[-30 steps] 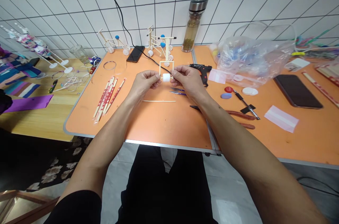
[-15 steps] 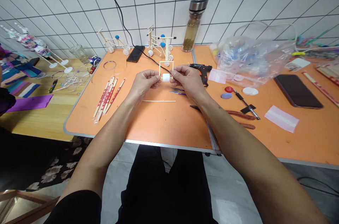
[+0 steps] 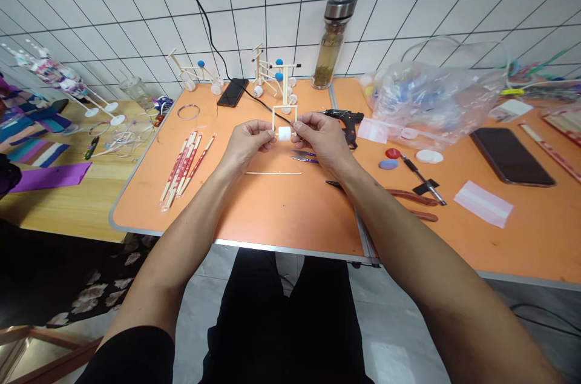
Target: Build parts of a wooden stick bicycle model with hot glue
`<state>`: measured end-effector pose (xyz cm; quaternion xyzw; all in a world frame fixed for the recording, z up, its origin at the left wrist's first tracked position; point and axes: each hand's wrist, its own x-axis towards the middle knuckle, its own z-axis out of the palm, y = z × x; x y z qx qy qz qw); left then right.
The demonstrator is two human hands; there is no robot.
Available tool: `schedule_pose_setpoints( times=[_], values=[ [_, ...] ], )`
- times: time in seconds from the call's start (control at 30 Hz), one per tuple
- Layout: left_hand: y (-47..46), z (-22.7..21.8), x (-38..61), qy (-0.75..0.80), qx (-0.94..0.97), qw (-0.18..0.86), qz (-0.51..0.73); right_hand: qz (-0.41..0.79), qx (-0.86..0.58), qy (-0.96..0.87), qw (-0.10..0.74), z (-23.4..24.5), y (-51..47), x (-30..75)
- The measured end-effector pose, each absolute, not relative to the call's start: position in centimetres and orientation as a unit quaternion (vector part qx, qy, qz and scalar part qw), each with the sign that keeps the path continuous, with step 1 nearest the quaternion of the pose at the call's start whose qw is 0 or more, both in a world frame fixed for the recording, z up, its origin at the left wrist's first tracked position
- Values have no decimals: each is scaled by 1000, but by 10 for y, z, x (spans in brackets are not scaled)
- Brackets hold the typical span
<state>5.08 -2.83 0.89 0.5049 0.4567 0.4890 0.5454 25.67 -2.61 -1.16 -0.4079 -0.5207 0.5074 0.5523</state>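
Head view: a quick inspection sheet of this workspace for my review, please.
Surface: orange table, items spread across it.
Job's things: white cylinder on a square stick frame.
Clutter: wrapped chopsticks, hot glue gun, plastic bag, smartphone.
Hands: left hand and right hand hold the cylinder and frame between them.
Cables: black cable runs down the wall to the table.
Surroundings: white grid-tiled wall, wooden side table.
Other people: nothing seen.

An orange table (image 3: 272,214) is filling the view, with a black hot glue gun (image 3: 345,120) lying at two o'clock, a glass bottle (image 3: 331,48) standing at twelve, paper-wrapped chopsticks (image 3: 185,169) lying at nine, and a black smartphone (image 3: 512,155) resting at three.
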Motion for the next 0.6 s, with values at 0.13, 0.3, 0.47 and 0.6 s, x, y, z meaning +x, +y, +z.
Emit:
schedule_pose_setpoints(
  times=[0.13, 0.3, 0.47, 0.6],
  values=[
    [-29, 9, 51, 452, 506, 545, 491, 506, -411, -522, 551, -11, -26, 257],
    [-28, 10, 50, 450, 510, 547, 488, 505, -407, -523, 553, -13, -25, 257],
    [-29, 11, 51, 459, 500, 558, 477, 504, -411, -520, 554, -12, -26, 257],
    [-31, 12, 51, 456, 501, 560, 476, 502, -409, -519, 558, -12, -26, 257]
  ],
)
